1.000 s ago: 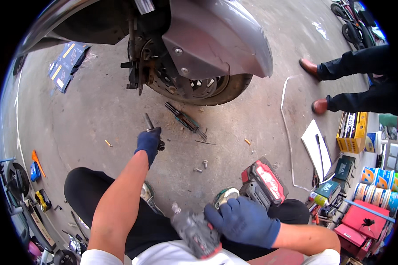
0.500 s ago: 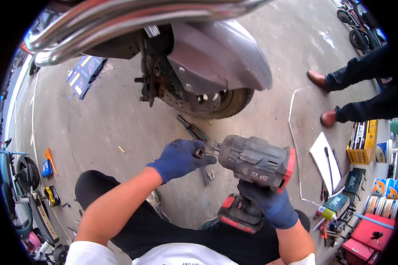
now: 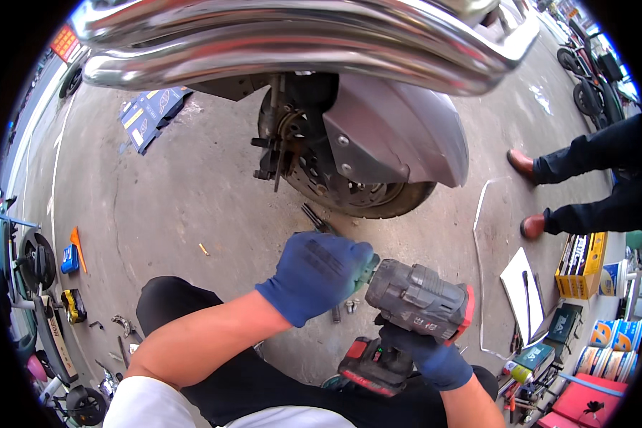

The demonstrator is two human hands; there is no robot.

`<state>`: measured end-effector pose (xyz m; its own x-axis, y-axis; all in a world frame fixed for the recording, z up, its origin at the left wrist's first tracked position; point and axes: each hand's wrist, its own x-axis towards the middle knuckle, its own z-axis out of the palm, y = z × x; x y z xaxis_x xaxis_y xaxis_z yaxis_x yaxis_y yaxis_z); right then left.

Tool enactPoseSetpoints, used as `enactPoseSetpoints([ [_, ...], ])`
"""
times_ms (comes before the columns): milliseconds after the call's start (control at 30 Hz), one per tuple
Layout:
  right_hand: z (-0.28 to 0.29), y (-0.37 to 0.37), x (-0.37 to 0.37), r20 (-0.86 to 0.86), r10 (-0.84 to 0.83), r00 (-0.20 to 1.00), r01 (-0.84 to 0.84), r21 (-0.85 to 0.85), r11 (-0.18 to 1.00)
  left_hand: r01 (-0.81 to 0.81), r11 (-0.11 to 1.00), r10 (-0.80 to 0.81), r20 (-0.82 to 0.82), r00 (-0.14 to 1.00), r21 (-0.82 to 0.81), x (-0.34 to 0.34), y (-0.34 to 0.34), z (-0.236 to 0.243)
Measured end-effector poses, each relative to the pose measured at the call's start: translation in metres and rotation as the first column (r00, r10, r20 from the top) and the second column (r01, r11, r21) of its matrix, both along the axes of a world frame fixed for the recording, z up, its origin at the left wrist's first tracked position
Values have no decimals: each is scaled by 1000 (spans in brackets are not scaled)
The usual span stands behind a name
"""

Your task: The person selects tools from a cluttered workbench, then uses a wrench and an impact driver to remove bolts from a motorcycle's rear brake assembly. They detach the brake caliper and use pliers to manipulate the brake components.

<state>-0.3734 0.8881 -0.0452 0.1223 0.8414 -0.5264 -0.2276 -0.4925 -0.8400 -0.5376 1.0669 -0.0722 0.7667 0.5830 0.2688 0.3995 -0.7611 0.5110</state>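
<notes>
In the head view, our right hand (image 3: 439,362) wraps its grip round the driver (image 3: 422,298), right of lower centre. Our left hand (image 3: 319,277) curls at the driver's nose; what that grip holds, we cannot tell.

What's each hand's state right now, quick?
Left hand: closed, at the front of the power tool; anything inside is hidden.
Right hand: closed, holding the power tool.

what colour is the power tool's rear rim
Red: rear rim of the dark grey power tool, head view.
</notes>
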Motion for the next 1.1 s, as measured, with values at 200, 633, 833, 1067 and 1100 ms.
enactPoseSetpoints([
  [200, 14, 29, -16, -396, -144, 907, 14, -312, 950, -20, 979, 26, -28, 999, 201, -9, 9, -15],
  [633, -15, 26, -14, -418, -138, 898, -3, -320, 947, 66, 974, -34, -148, 988, 214, -7, 5, -38],
  [833, -23, 32, -4, -234, -91, 968, 33, -241, 970, 168, 970, -173, -17, 985, -175, 4, 20, -9],
  [1067, -1, 45, 17, -406, -256, 877, 172, -232, 957, -423, 843, 505, 219, 835, -331, -68, 134, -30],
  [1100, -1, 47, 16, -456, -263, 850, 185, -210, 960, -307, 818, 439, 184, 879, -486, -61, 135, -46],
])
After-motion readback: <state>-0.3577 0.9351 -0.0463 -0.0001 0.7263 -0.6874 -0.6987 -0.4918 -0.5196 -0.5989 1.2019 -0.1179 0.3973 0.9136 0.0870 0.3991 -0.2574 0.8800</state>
